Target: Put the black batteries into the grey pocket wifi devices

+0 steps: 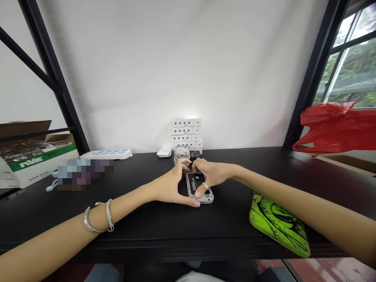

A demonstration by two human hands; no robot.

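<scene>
**Q:** Item and location?
**A:** One phone (pixel 207 199), back off, grey frame, lying on a black table (pixel 141 239). Its black battery (pixel 196 184) reads 3000 mAh. Behind it: a grey handset (pixel 182 153) and stacked white boxes (pixel 183 133).

**Q:** Handling?
**A:** Probably light and stiff, though the smooth frame may slip. The battery looks the more delicate part; the frame edges seem the best hold.

**Q:** Hands?
**A:** Both grip the phone, fingers curled. The left hand (pixel 167 190) cups the near-left side, thumb and forefinger spanning the frame. The right hand (pixel 211 174) arches over the far-right corner, thumb pressing the battery. Forearms angle inward.
</scene>
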